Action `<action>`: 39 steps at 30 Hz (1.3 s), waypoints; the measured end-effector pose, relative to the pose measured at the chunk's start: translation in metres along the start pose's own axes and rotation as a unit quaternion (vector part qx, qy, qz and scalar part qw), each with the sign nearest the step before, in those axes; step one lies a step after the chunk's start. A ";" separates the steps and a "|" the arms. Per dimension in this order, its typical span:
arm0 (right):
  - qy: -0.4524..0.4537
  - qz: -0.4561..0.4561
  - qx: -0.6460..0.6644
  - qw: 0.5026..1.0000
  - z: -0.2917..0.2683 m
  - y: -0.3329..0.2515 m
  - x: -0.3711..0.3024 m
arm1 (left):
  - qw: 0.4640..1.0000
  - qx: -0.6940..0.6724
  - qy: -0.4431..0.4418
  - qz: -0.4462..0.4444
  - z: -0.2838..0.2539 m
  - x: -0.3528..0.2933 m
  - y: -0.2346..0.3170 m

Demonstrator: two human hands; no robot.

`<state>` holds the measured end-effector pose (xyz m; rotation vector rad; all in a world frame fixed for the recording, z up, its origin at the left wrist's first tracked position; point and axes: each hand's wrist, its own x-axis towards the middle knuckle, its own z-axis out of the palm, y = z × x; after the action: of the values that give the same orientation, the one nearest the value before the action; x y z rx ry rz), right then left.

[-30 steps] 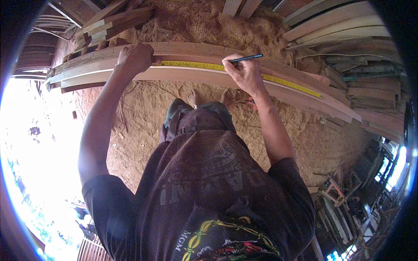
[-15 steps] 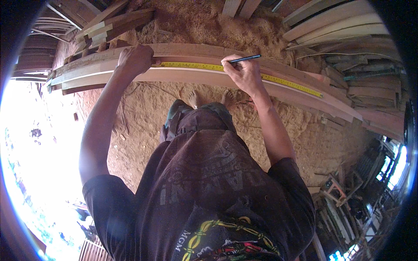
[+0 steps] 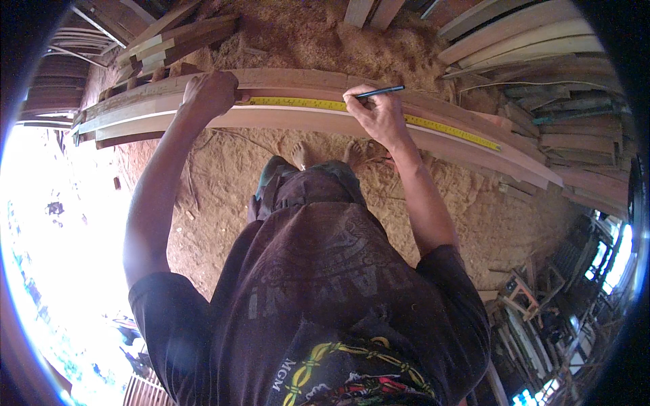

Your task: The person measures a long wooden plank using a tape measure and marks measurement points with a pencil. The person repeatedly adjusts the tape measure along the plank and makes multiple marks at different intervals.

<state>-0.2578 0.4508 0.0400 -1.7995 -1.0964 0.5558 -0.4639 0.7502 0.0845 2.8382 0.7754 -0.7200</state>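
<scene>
Pencil sits pinched in my right hand, near the upper middle of the frame, its tip at the yellow tape that runs along the top board. My left hand, further left in the upper part of the frame, is closed over the tape's end and presses it down on the board. The two hands are apart, with a stretch of tape between them.

To mark well, I judge that I must keep the left hand's weight steady so the tape cannot creep, and hold the tape flat against the wood so it does not bow. The pencil should meet the board right at the tape's edge, with a short, light stroke square to the board's length. I cannot read the graduations from here, so I should lean in and sight straight down over the mark to avoid a skewed reading.

The board lies across the upper frame on a stack of planks, with sawdust ground below it and my bare feet just under the board's near edge.
</scene>
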 end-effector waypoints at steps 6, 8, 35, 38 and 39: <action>0.010 -0.008 0.010 1.000 0.002 0.000 0.001 | 1.000 0.009 0.000 -0.003 -0.002 0.000 0.002; 0.001 0.001 0.003 1.000 0.001 -0.001 0.001 | 1.000 0.011 0.014 -0.002 -0.002 -0.001 0.001; 0.273 0.108 -0.419 0.859 -0.158 0.058 -0.128 | 0.998 -0.022 0.058 0.034 0.027 -0.005 -0.036; 0.271 0.091 -0.428 0.857 -0.172 0.062 -0.133 | 0.997 -0.028 0.054 0.055 0.026 -0.003 -0.041; 0.276 0.091 -0.424 0.858 -0.176 0.063 -0.134 | 0.997 -0.027 0.051 0.055 0.026 -0.001 -0.043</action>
<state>-0.1660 0.2407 0.0564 -2.6056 -0.7995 -0.4356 -0.4973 0.7804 0.0629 2.8595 0.6365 -0.5355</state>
